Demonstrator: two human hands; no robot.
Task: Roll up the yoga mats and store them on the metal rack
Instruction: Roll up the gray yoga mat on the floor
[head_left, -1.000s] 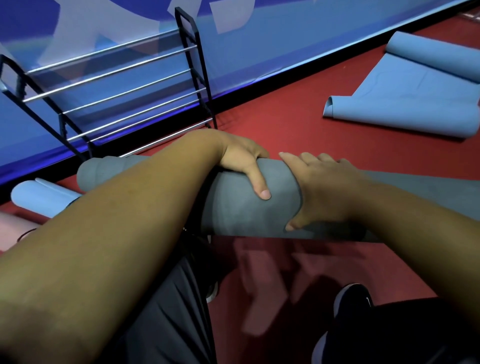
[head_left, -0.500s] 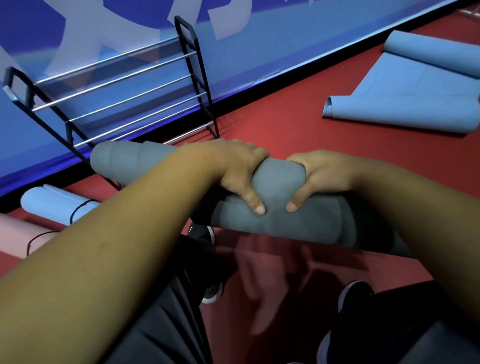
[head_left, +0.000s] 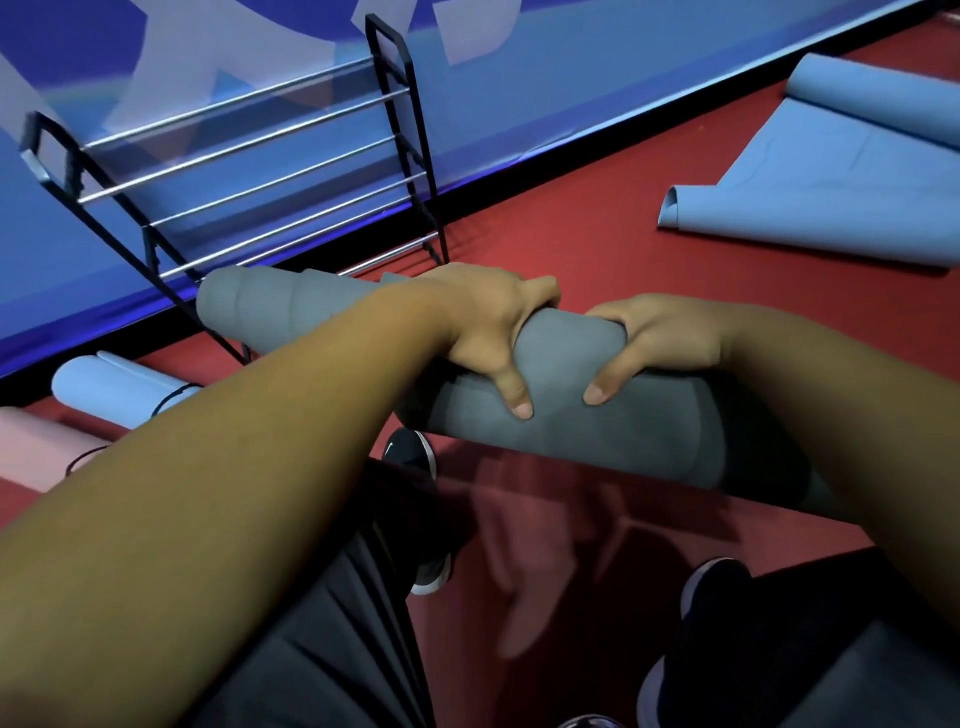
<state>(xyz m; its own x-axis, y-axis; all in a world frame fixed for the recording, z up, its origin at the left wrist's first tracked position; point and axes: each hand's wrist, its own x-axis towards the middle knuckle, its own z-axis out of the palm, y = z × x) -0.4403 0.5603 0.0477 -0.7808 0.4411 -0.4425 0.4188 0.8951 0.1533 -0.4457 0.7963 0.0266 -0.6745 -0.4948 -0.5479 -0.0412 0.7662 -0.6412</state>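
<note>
Here both hands grip the rolled grey mat (head_left: 566, 415), left hand (head_left: 483, 322) beside right hand (head_left: 670, 338), thumbs on the near side. Mat is held above the red floor (head_left: 545, 249), its far end just in front of the metal rack (head_left: 249, 171).

A rolled grey mat (head_left: 566, 415) is gripped by the left hand (head_left: 483, 327) and right hand (head_left: 660, 338), thumbs pressed on its near side. A metal rack (head_left: 249, 171) is seen beyond it, a half-unrolled blue mat (head_left: 831, 171) farther right.
</note>
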